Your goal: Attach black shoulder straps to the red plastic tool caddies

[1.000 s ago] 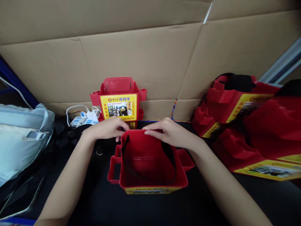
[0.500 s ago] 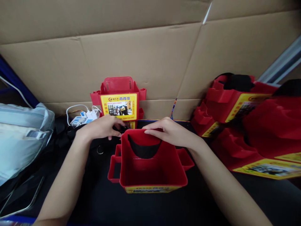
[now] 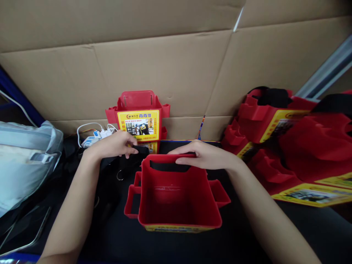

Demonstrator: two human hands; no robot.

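In front of me on the black surface stands a red plastic tool bucket (image 3: 178, 198), its open top facing me and small pockets on both sides. A black strap (image 3: 169, 166) runs flat across the inside of its raised back wall. My right hand (image 3: 199, 154) grips the top of that wall, thumb inside and fingers behind. Left of the wall, my left hand (image 3: 121, 143) pinches the dark webbing of the strap, whose end sticks out past the fingertips. A metal ring (image 3: 120, 175) lies on dark straps below my left hand.
More red buckets (image 3: 138, 101) with yellow labels are stacked behind, and others (image 3: 255, 117) at the right. A power strip (image 3: 100, 135) with plugs sits back left. A pale blue bag (image 3: 27, 161) and a phone-like slab (image 3: 26, 231) lie left. A cardboard wall (image 3: 165, 73) closes the back.
The strap's sagging loop inside the bucket has been drawn flat against the back wall. My left hand has moved a little left, away from the bucket, with the webbing. The bucket tilts slightly differently.
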